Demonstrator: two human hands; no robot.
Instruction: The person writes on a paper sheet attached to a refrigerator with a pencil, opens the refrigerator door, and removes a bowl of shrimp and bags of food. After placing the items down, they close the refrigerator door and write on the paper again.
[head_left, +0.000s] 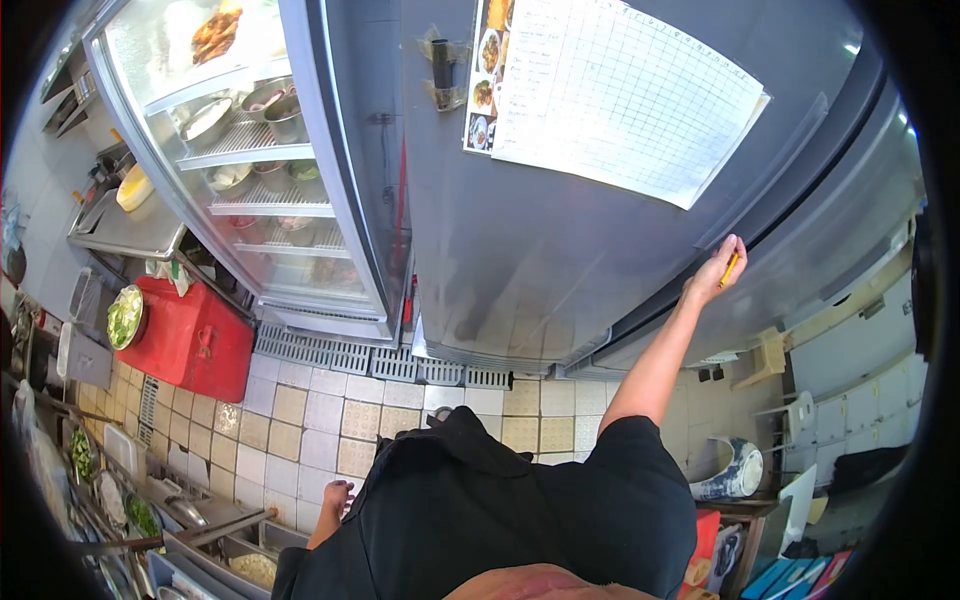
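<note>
My right hand (pixel 717 270) reaches out to the edge of a grey steel refrigerator door (pixel 560 260), its fingertips at the door's side near the seam. A thin yellow pen (pixel 729 268) is held in that hand. Higher on the door hangs a white gridded paper chart (pixel 620 100) with handwritten lines and a strip of food photos (pixel 488 80) along its left side. My left hand (pixel 340 497) hangs low beside my body, fingers loosely bent and apart, with nothing visible in it.
To the left stands a glass-door display fridge (pixel 340 170) with bowls on its shelves. A red cooler box (pixel 205 340) with a bowl of cut greens (pixel 125 317) sits on the tiled floor (pixel 300 430). Food containers line the lower left; a stool (pixel 738 468) is at right.
</note>
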